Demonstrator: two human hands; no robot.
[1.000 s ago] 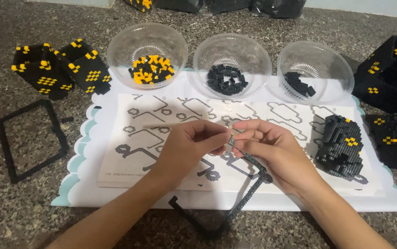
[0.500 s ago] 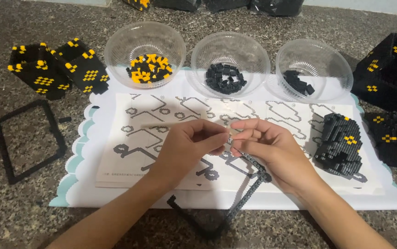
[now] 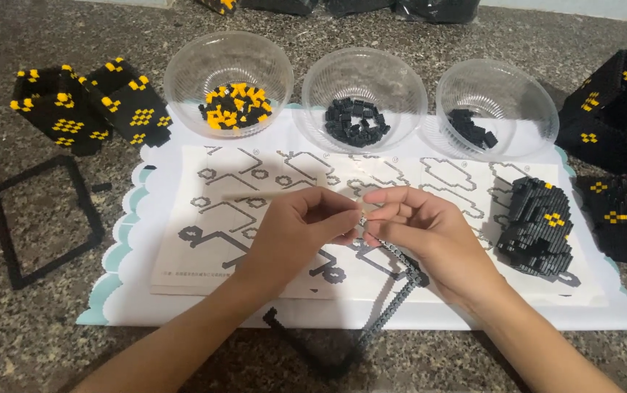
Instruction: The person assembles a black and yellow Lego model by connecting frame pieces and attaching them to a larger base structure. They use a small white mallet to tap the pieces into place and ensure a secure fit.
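Observation:
My left hand [image 3: 300,227] and my right hand [image 3: 422,233] meet over a printed instruction sheet [image 3: 219,211]. Both pinch the top of a thin black frame of small bricks [image 3: 382,320], which hangs down toward the table's near edge. My left fingertips press a tiny piece against the frame's upper end; the piece itself is hidden by the fingers. Behind the hands stand three clear bowls: one with yellow and black bricks [image 3: 233,109], one with black bricks [image 3: 357,120], one with a few black bricks [image 3: 473,129].
A white scalloped mat [image 3: 124,291] lies under the sheet on a speckled stone table. A black square frame [image 3: 37,218] lies at left. Black-and-yellow brick assemblies sit at far left [image 3: 88,109], right of the hands [image 3: 539,229] and at far right [image 3: 619,145].
Both hands stay pinched together on the frame's top end; only small finger shifts show. Nothing else has moved.

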